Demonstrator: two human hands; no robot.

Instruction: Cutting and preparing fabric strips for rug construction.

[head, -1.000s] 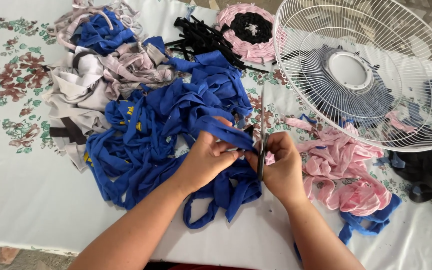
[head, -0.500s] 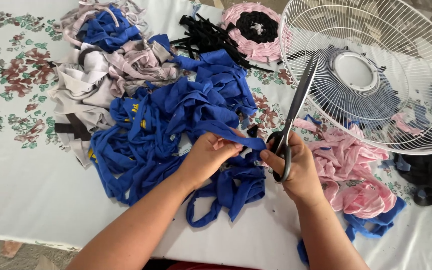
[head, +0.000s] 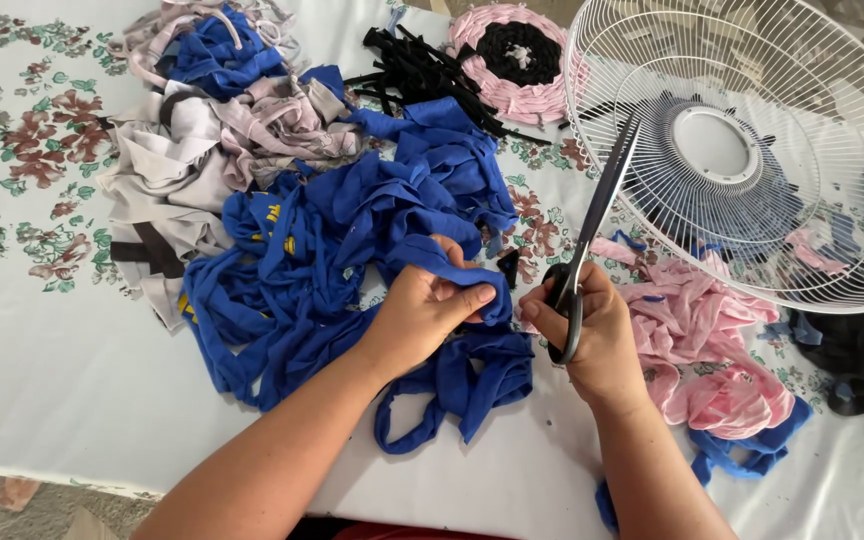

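The left hand point(head: 430, 310) pinches a blue cloth strip point(head: 452, 262) in a tight grip, lifting its end off the blue pile point(head: 332, 250) on the desk point(head: 42, 370), probably to keep it taut. Just right of that strip, the right hand point(head: 592, 330) has its grip closed through the handles of the scissors point(head: 592, 225), blades shut and pointing up toward the white fan guard point(head: 752, 150). No packages or labels show.

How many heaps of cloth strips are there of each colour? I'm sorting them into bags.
Blue heaps: 2, big one, small one
Pink heaps: 1
Black heaps: 1
Grey heaps: 1
Total: 5
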